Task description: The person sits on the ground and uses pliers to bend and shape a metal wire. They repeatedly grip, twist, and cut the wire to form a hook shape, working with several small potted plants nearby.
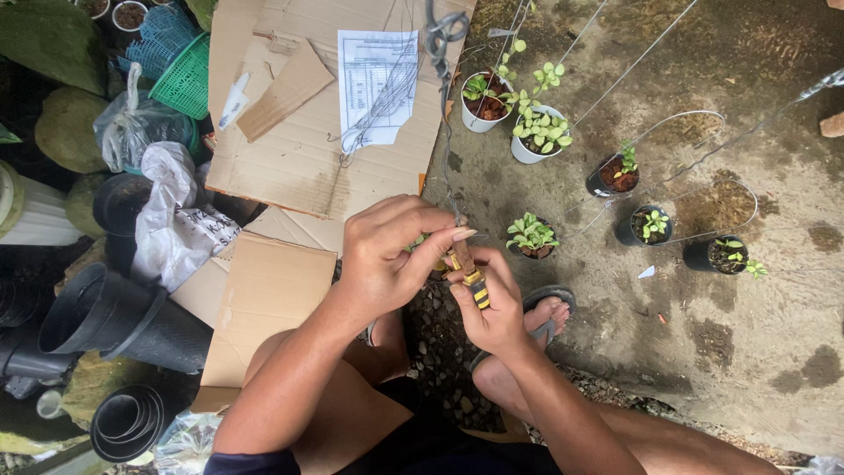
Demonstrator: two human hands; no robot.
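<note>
this looks like an outdoor home garden or small plant-nursery work spot. the ground is bare, damp concrete with patches of dirt and gravel. small seedlings grow in white pots and black pots, some fitted with wire hangers. stacks of empty black plastic pots lie to one side, beside green plastic baskets, plastic bags and flattened cardboard spread as a work mat. mossy stones edge the area.
</note>
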